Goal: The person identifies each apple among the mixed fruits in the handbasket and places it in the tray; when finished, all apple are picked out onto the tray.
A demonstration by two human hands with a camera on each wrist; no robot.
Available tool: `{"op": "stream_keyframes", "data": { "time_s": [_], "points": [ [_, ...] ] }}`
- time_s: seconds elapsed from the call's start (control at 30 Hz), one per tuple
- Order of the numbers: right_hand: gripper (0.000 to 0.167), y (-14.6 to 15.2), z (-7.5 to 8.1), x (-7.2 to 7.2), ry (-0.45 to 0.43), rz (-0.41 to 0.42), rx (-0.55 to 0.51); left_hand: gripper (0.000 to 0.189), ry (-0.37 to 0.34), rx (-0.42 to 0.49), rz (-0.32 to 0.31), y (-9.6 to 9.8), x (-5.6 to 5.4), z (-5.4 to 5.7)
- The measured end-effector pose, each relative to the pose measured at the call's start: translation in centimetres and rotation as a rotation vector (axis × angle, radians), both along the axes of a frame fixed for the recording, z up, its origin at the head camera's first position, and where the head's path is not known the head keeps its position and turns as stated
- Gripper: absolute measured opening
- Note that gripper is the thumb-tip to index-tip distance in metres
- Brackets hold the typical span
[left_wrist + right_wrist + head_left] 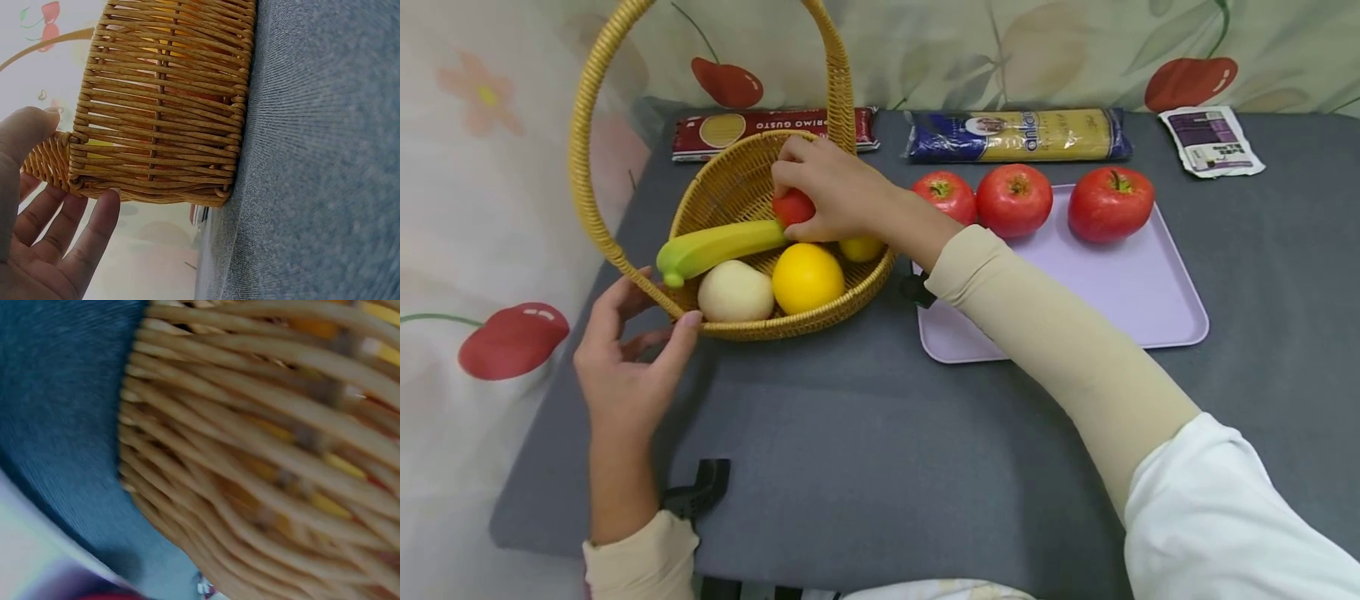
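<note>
A woven basket (775, 330) with a tall hoop handle stands at the left of the table. My left hand (628, 358) grips its left end where the handle meets the rim; in the left wrist view the thumb and fingers lie on either side of the wicker (156, 119). Inside the basket, my right hand (835, 190) holds a red round fruit (792, 207), partly hidden by the fingers. Around it lie a green-tipped banana (722, 248), a cream-white round item (736, 292), an orange (808, 277) and a partly covered yellow fruit (861, 247).
Right of the basket lies a lilac tray (1165, 317) bearing red apples (1110, 204). Along the back are a dark red packet (688, 140), a blue and yellow pasta packet (1018, 136) and a small purple-white sachet (1212, 142). Patterned curtains border the grey table (865, 467).
</note>
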State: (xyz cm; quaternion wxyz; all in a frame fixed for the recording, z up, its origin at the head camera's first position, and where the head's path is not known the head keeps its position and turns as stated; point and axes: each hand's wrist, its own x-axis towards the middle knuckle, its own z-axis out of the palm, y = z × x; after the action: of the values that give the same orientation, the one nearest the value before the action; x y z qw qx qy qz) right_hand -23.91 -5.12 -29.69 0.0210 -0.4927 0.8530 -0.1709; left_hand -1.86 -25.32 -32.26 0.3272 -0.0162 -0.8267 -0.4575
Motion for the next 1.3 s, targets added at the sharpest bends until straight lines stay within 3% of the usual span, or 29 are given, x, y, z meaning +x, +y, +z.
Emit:
{"op": "stream_keyframes", "data": {
  "time_s": [0.47, 0.9, 1.3],
  "points": [
    [0.043, 3.2, 1.5, 2.1, 0.052, 0.015, -0.117, 0.051, 0.025, -0.01, -0.01, -0.3, -0.4, -0.4],
    [0.043, 6.3, 2.3, 5.0, 0.067, 0.033, -0.252, 0.05, 0.006, 0.005, 0.001, 0.0, -0.1, -0.2],
    [0.039, 8.9, 1.9, 7.0, 0.086, -0.008, -0.443, 0.05, 0.011, 0.011, -0.006, 0.0, -0.1, -0.2]
  ]
}}
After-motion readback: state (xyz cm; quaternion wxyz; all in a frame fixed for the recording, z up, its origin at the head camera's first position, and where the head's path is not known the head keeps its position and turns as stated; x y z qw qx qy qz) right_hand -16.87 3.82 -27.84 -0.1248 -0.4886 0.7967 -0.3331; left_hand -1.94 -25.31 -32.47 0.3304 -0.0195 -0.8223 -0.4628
